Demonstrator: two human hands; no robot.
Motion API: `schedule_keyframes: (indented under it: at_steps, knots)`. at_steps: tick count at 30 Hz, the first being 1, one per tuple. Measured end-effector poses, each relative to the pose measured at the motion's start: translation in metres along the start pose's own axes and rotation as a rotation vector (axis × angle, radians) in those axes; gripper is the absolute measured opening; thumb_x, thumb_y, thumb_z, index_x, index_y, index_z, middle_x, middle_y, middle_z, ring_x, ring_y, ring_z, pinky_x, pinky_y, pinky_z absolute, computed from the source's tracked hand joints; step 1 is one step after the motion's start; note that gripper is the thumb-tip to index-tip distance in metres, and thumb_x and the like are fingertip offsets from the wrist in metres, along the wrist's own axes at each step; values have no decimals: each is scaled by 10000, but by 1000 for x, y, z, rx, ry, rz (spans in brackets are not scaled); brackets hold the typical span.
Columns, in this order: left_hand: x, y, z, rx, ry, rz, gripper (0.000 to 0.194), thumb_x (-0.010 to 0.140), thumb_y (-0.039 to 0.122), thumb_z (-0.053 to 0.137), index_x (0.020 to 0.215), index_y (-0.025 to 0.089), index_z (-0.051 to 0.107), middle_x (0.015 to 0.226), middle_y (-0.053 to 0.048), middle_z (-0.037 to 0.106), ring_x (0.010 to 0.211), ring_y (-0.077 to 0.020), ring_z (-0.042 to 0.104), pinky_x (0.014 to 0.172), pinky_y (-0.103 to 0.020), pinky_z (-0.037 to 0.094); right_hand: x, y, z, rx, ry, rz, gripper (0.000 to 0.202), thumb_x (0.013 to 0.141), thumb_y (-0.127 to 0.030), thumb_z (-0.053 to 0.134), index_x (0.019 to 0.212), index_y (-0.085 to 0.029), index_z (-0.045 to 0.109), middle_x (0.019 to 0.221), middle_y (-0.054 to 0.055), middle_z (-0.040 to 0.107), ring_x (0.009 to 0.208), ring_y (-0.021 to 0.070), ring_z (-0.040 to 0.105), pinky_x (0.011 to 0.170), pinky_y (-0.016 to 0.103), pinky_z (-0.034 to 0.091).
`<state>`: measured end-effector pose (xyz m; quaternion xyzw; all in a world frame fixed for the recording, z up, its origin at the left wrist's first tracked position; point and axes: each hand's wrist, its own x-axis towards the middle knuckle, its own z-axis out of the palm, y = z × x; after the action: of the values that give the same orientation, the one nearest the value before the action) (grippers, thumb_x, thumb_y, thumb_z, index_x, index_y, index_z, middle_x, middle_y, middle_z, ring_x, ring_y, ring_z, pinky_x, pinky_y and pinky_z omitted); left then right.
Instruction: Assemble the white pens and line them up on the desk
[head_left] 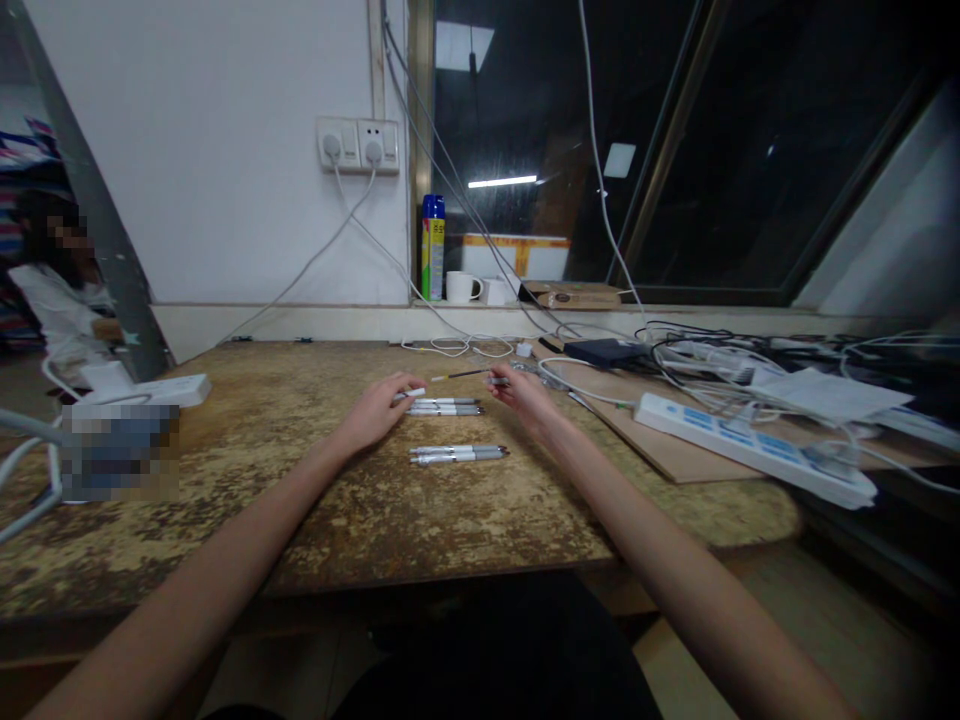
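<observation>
My left hand [381,405] is closed on a short white pen barrel [409,394], pinched at the fingertips. Across from it, my right hand [521,395] grips a small grey-and-white pen part [496,380], mostly covered by the fingers. A thin dark pen refill [466,374] with a pale tip stretches between the two hands; whether it lies on the table or touches my right fingers, I cannot tell. Below the hands, white-and-grey pens [444,408] lie side by side. Nearer to me is another group of pens [459,454], also lying flat.
The worn wooden table [450,520] carries a white power strip [750,450] and a brown board [675,460] at right, with tangled cables behind. Another power strip [176,390] is at left. A spray can [433,250] and white mug [461,287] stand on the sill. A person sits far left.
</observation>
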<state>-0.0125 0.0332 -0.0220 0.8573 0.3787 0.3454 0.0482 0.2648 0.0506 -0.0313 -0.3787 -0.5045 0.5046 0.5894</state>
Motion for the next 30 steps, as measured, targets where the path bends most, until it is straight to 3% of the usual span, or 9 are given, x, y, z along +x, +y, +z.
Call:
schedule_keyframes:
  at_steps: [19,30]
  knots:
    - [1,0,0,-19,10,-18,271,1010,337,504,1180,235,688,1230,-77,708,1159,-259,643,1058,-447,474,7,7,-1,-34,112,-65,170,722,-344,776,784,-187,752,907,60,765,870,181,691,908,315,548]
    - [1,6,-2,-162,21,-116,337,998,391,509,1203,213,708,1282,-78,711,1200,-253,632,1083,-393,453,9,7,-1,-2,140,-44,146,723,-257,796,829,-158,777,965,81,784,863,173,705,917,310,550]
